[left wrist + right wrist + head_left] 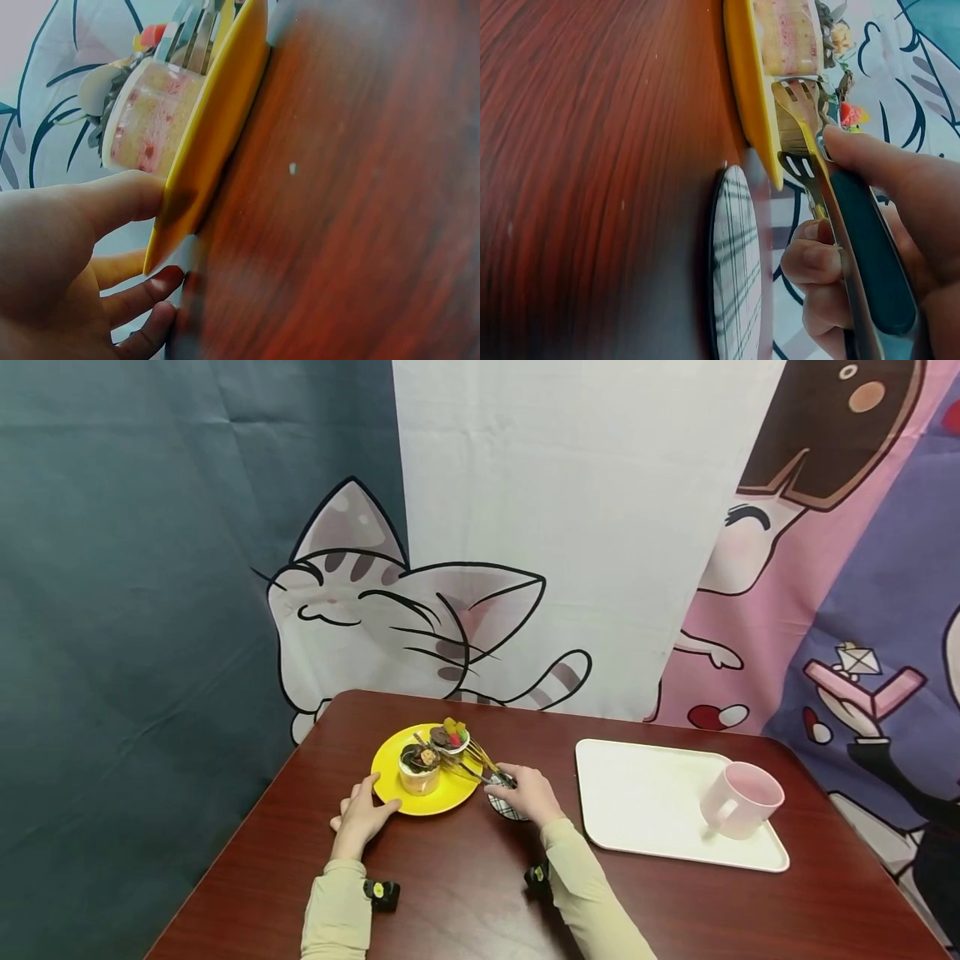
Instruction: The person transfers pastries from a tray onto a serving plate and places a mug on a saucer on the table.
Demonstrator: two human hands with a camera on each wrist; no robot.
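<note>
The table (450,902) looks like smooth, softly glossy wood; toward its far left corner, the yellow plate (453,795) appears to be smooth plastic; the cake cup (154,112) on it is clear plastic; the pronged utensil (870,255) over the plate's right edge shows shiny metal and a smooth green handle panel; the tray (637,793) toward the table's right edge looks plastic, smooth; the backdrop (525,485) is creased, matt cloth; the sleeves (337,914), matt cloth.

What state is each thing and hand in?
Clear cake-layered cup, upright, filled
Colourfully topped dessert cup, filled
Round yellow plate, bearing both cups
Silver and gold metal forks, held
Left hand, gripping plate rim
Right hand, gripping forks
Round plaid coaster, flat
Pink mug, upright
White rectangular tray, flat, bearing mug
</note>
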